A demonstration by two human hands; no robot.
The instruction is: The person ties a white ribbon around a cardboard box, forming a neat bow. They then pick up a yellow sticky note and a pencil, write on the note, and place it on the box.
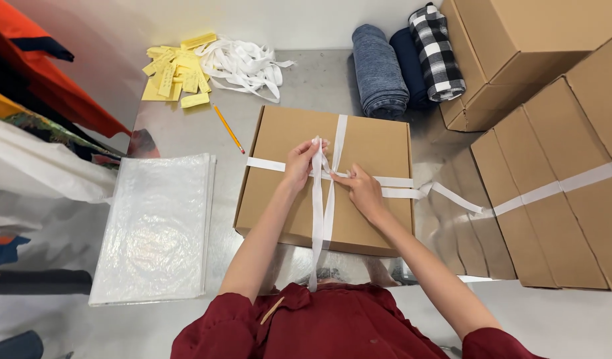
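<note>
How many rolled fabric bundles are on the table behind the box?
3, side by side at the far edge: a light blue-grey roll, a dark navy roll, partly hidden, and a black-and-white checked roll. More may be hidden behind.

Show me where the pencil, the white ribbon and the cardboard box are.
pencil (229, 129), head view, middle of its shaft.
white ribbon (339, 131), head view, vertical strip on the lid.
cardboard box (286, 136), head view, bare lid.

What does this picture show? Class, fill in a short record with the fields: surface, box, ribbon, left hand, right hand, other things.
surface: grey metal table
box: flat brown cardboard box, closed
ribbon: white ribbon crossed over the box
left hand: left hand pinches a ribbon strand at the crossing
right hand: right hand grips ribbon beside it
other things: pencil, yellow tags, clear plastic bags, rolled cloths, stacked boxes
</note>
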